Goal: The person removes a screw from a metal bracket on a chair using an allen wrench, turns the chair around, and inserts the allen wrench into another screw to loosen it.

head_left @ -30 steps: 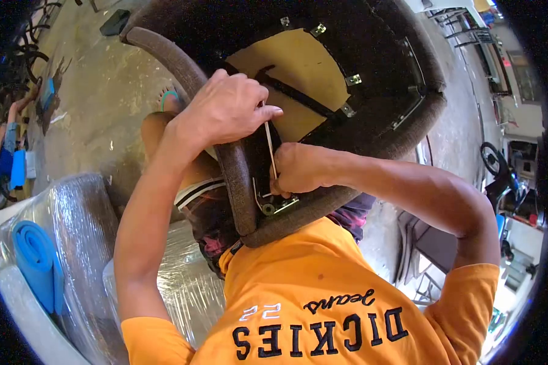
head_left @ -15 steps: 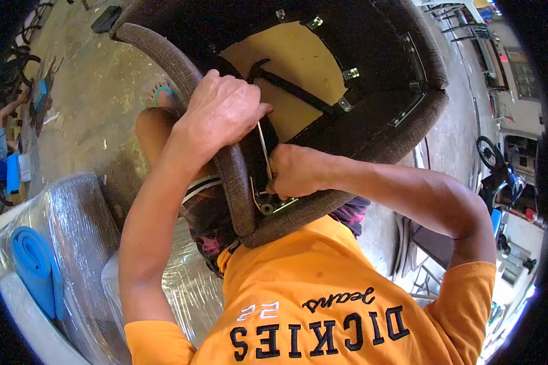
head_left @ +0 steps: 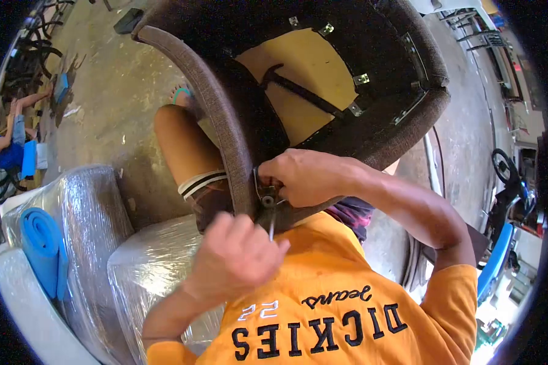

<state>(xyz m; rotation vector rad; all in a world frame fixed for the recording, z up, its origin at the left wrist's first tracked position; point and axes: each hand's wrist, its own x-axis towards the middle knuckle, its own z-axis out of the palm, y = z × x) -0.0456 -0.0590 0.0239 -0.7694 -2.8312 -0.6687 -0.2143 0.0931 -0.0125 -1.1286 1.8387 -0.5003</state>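
Note:
My left hand (head_left: 240, 252), blurred by motion, is closed around a thin metal rod (head_left: 272, 226) that looks like a hex key; its far end is hidden at the bracket. My right hand (head_left: 298, 176) has its fingers curled in at the metal bracket (head_left: 268, 201) on the near corner of the brown upholstered chair frame (head_left: 222, 115). What those fingers hold is hidden. The frame leans across my lap, with its inner side up. A dark hammer-shaped tool (head_left: 304, 93) lies inside it on a tan panel (head_left: 313, 55).
Plastic-wrapped furniture pieces (head_left: 94, 207) stand at the left, with a rolled blue mat (head_left: 42, 249) on top. Another person (head_left: 9, 146) sits at the far left. A dark block (head_left: 128, 21) lies on the concrete floor (head_left: 103, 79). A black wheel (head_left: 502, 163) is at the right.
My left hand has swung from above the corner down toward my shirt, and the metal rod now points up from it to the bracket. My right hand stays at the corner.

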